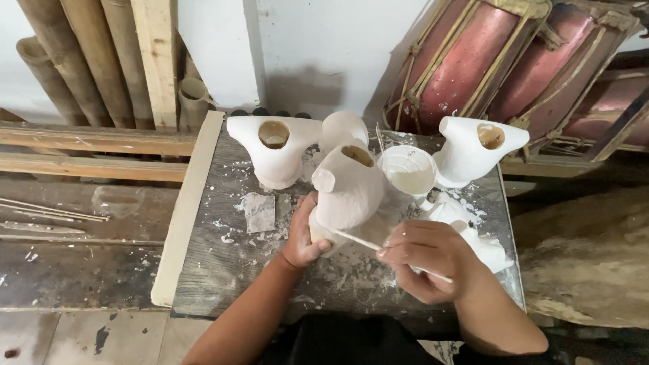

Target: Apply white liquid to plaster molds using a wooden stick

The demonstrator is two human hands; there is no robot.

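Note:
My left hand (303, 236) grips the lower left side of a white plaster torso-shaped form (348, 189) that stands on the paint-spattered wooden table (223, 263). My right hand (429, 257) pinches a thin white stick (358, 240) whose tip touches the bottom of that form. A white cup of white paste (407, 172) stands just right of the form. Two similar white forms stand behind, one at the left (274, 149) and one at the right (473, 149), each with a round hole on top.
A white rounded piece (341, 128) peeks out behind the held form. Bamboo poles (88, 61) and wooden planks (94, 142) lie at the left. Red drums (473, 61) lean at the back right. A pale board (186, 209) runs along the table's left edge.

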